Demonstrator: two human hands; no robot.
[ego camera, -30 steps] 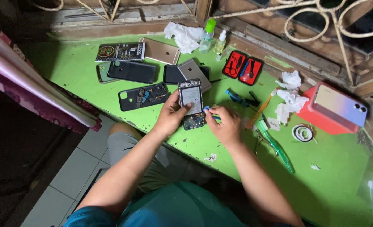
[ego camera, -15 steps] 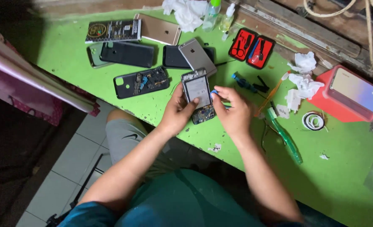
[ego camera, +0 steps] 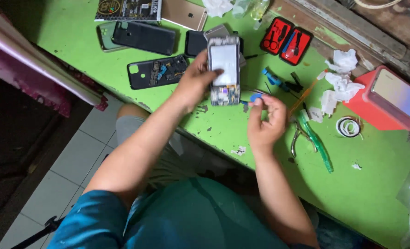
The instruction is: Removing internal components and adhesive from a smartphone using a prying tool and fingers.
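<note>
teal short-sleeved shirt, grey shorts, bare forearms

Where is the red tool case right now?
In the head view the open red tool case lies at the top of the green table, right of the opened phone held by the left hand.

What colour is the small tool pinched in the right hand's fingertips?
Blue. The small tool shows in the head view, pinched by the right hand beside the opened phone.
</note>
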